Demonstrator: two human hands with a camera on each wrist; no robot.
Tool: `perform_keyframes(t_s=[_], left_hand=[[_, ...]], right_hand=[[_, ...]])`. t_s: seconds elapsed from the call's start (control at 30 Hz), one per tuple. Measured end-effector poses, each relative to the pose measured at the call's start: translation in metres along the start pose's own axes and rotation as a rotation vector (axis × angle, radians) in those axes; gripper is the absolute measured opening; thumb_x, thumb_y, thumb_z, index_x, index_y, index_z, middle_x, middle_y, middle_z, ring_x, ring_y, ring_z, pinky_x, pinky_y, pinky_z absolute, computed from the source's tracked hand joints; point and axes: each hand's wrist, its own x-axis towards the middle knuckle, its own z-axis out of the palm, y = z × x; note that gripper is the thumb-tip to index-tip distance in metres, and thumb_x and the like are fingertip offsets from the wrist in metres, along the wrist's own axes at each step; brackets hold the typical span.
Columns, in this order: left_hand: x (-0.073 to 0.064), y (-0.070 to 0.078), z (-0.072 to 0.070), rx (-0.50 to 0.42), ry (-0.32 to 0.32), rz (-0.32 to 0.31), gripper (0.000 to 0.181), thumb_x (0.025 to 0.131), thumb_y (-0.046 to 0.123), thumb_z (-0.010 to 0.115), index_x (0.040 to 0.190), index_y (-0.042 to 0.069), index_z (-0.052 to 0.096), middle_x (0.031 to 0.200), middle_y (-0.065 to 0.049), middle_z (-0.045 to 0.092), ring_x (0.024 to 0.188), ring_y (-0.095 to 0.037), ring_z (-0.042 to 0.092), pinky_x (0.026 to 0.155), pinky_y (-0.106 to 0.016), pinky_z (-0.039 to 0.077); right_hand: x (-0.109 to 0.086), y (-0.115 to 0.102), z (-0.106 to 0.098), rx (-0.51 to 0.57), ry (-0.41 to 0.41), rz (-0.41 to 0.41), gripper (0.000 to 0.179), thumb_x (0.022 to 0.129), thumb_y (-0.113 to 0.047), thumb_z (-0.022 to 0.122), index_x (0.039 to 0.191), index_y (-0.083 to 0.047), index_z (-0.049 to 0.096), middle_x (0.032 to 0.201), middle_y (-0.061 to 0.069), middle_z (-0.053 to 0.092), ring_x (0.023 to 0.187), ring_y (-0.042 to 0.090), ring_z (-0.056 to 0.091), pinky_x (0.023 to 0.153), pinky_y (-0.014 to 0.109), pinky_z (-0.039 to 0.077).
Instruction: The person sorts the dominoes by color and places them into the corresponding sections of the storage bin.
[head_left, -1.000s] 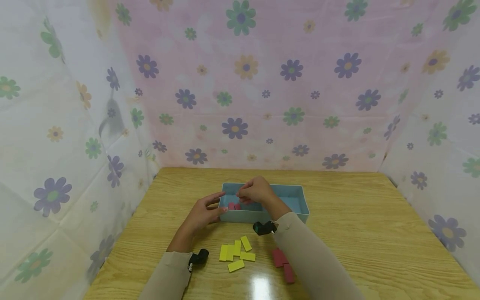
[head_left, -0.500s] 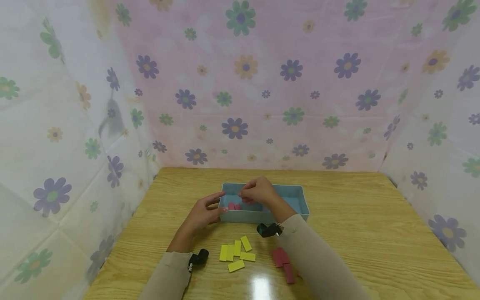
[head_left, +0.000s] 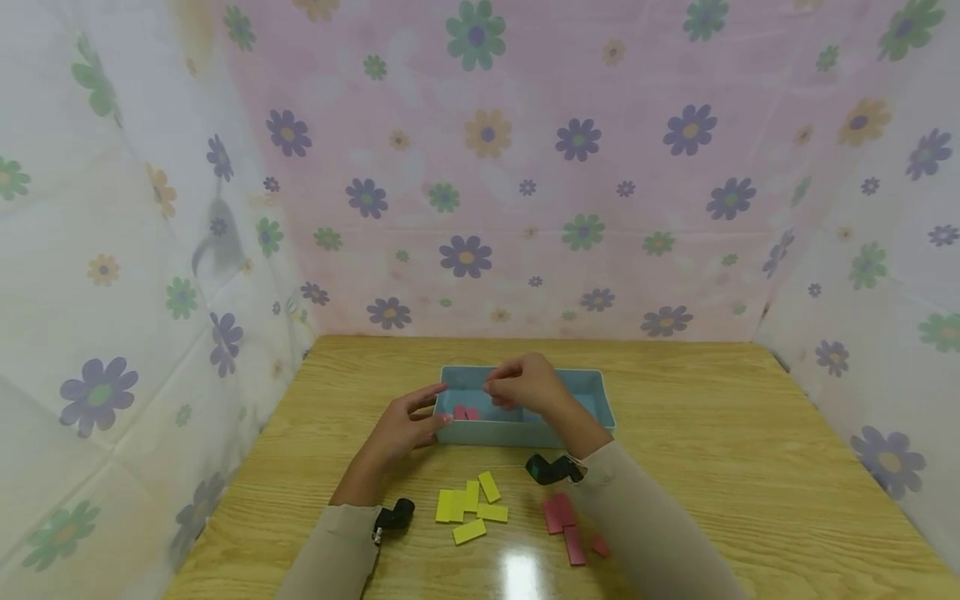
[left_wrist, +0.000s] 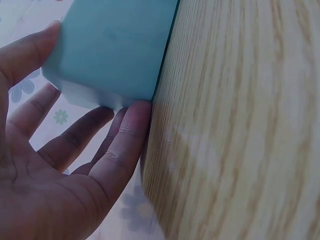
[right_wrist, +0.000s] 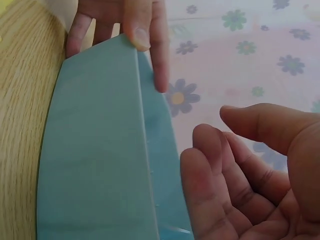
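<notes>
The light blue box (head_left: 487,433) stands on the table, with two small pink pieces (head_left: 471,413) inside its left part. My left hand (head_left: 401,429) rests at the box's left end. In the left wrist view its spread fingers (left_wrist: 122,137) touch the outer wall, and the thumb lies at the rim. Over the box's inside is my right hand (head_left: 528,385). The right wrist view shows its fingers (right_wrist: 197,175) loosely bent, the thumb apart from them and nothing in between.
Several yellow rectangular pieces (head_left: 470,532) lie on the wooden table (head_left: 697,433) before the box. To their right are several red pieces (head_left: 573,544), one close to the right sleeve (head_left: 652,525). Flowered cloth (head_left: 525,275) surrounds the table.
My right hand has shifted slightly right over the box, and its forearm has swung right, uncovering another red piece on the table. The left hand keeps its place at the box's end.
</notes>
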Motion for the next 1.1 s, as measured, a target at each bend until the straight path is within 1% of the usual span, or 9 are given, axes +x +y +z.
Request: perform_keyframes(t_s=[0.03, 0.13, 0.27, 0.43, 0.67, 0.7, 0.87, 0.97, 1.1], left_hand=[[0.0, 0.0, 0.0, 0.002, 0.001, 0.002, 0.066, 0.094, 0.034, 0.079, 0.154, 0.029, 0.051, 0.161, -0.014, 0.044, 0.141, -0.043, 0.05, 0.094, -0.047, 0.061], [-0.002, 0.001, 0.0, 0.008, 0.005, 0.004, 0.066, 0.094, 0.034, 0.079, 0.154, 0.029, 0.051, 0.161, -0.014, 0.044, 0.141, -0.043, 0.05, 0.093, -0.046, 0.061], [-0.002, 0.001, 0.0, 0.013, 0.005, 0.005, 0.066, 0.095, 0.033, 0.078, 0.155, 0.028, 0.051, 0.161, -0.014, 0.044, 0.141, -0.043, 0.051, 0.093, -0.045, 0.061], [-0.002, 0.0, 0.0, 0.025, 0.005, 0.016, 0.067, 0.095, 0.034, 0.078, 0.155, 0.028, 0.05, 0.161, -0.015, 0.043, 0.142, -0.043, 0.049, 0.094, -0.046, 0.061], [-0.001, -0.002, 0.0, 0.015, -0.003, 0.015, 0.069, 0.094, 0.033, 0.079, 0.156, 0.027, 0.049, 0.162, -0.015, 0.042, 0.143, -0.042, 0.048, 0.095, -0.046, 0.061], [0.0, -0.002, 0.0, 0.013, -0.002, 0.012, 0.069, 0.094, 0.034, 0.079, 0.156, 0.028, 0.049, 0.162, -0.014, 0.043, 0.143, -0.042, 0.049, 0.095, -0.046, 0.061], [0.001, -0.003, 0.0, 0.012, -0.003, 0.008, 0.07, 0.093, 0.036, 0.08, 0.155, 0.028, 0.05, 0.161, -0.013, 0.044, 0.142, -0.041, 0.05, 0.095, -0.047, 0.06], [0.001, -0.002, -0.001, 0.015, -0.01, 0.009, 0.07, 0.093, 0.036, 0.08, 0.156, 0.028, 0.049, 0.161, -0.013, 0.044, 0.143, -0.041, 0.049, 0.095, -0.047, 0.06], [0.001, -0.001, -0.001, 0.013, -0.014, 0.006, 0.069, 0.093, 0.035, 0.079, 0.156, 0.028, 0.049, 0.162, -0.013, 0.043, 0.143, -0.042, 0.048, 0.096, -0.047, 0.06]], right_hand=[[-0.003, 0.0, -0.001, 0.005, -0.006, -0.002, 0.018, 0.091, -0.024, 0.081, 0.101, -0.009, 0.079, 0.105, 0.021, 0.076, 0.094, 0.039, 0.074, 0.082, 0.049, 0.064], [-0.01, 0.004, -0.004, 0.011, -0.02, -0.009, 0.021, 0.092, -0.025, 0.081, 0.104, -0.008, 0.079, 0.105, 0.021, 0.076, 0.095, 0.039, 0.074, 0.08, 0.046, 0.064], [-0.022, 0.009, -0.008, 0.026, -0.036, -0.02, 0.029, 0.093, -0.025, 0.08, 0.112, -0.004, 0.077, 0.106, 0.019, 0.076, 0.093, 0.036, 0.075, 0.079, 0.042, 0.065], [-0.038, 0.011, -0.015, 0.055, -0.052, -0.042, 0.03, 0.093, -0.026, 0.08, 0.113, -0.004, 0.075, 0.101, 0.012, 0.077, 0.094, 0.036, 0.074, 0.082, 0.045, 0.064], [-0.055, 0.017, -0.024, 0.046, -0.088, -0.077, 0.033, 0.093, -0.027, 0.079, 0.114, -0.002, 0.074, 0.107, 0.023, 0.075, 0.093, 0.038, 0.074, 0.082, 0.047, 0.064], [-0.057, 0.018, -0.025, 0.043, -0.089, -0.079, 0.032, 0.094, -0.027, 0.079, 0.113, -0.002, 0.074, 0.107, 0.023, 0.075, 0.093, 0.037, 0.074, 0.082, 0.046, 0.064], [-0.066, 0.025, -0.032, 0.007, -0.093, -0.081, 0.032, 0.094, -0.026, 0.078, 0.114, -0.001, 0.074, 0.101, 0.015, 0.075, 0.089, 0.028, 0.074, 0.081, 0.044, 0.063], [-0.073, 0.031, -0.035, -0.018, -0.102, -0.083, 0.033, 0.094, -0.026, 0.078, 0.114, -0.001, 0.074, 0.101, 0.016, 0.075, 0.089, 0.029, 0.073, 0.081, 0.045, 0.063], [-0.082, 0.037, -0.039, -0.036, -0.132, -0.097, 0.035, 0.094, -0.026, 0.078, 0.114, 0.001, 0.073, 0.102, 0.021, 0.074, 0.09, 0.036, 0.072, 0.08, 0.048, 0.063]])
